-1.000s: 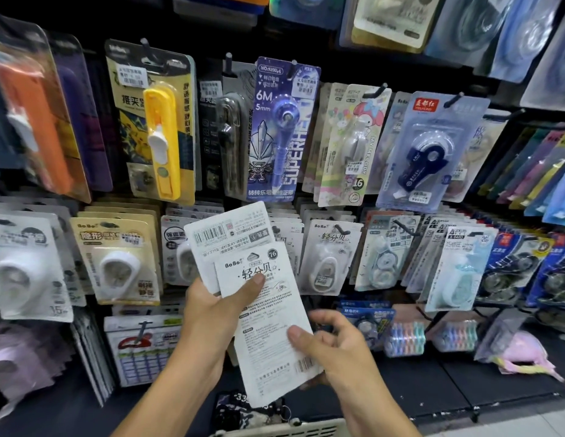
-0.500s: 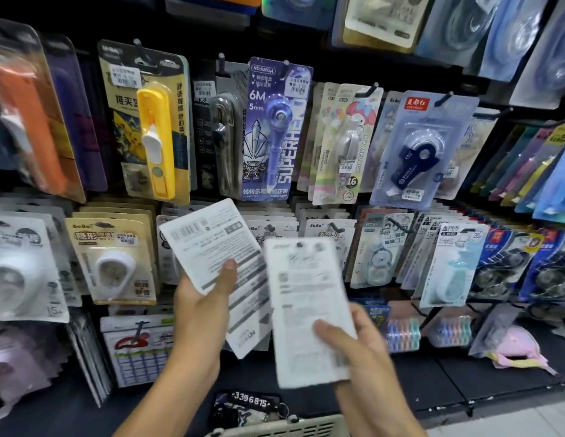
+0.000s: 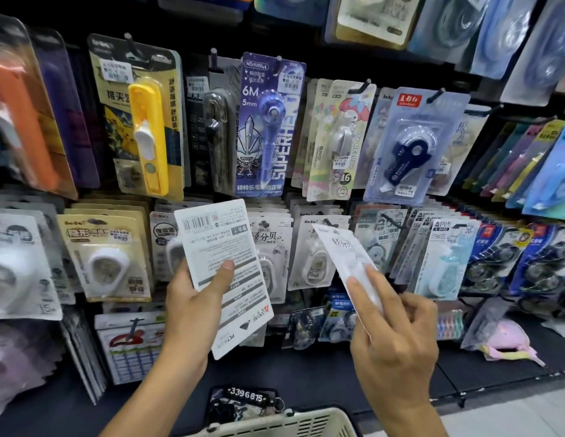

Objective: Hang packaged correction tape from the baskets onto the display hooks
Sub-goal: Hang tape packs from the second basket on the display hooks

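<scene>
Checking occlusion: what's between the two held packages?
Head view: no object between left package and right package; through the gap show white packs hanging behind.

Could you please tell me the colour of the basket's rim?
White, seen in the head view: basket.

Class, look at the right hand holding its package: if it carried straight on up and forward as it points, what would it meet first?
Probably the right hand would push its package into the white correction tape pack hanging just behind it, though depth is uncertain.
</scene>
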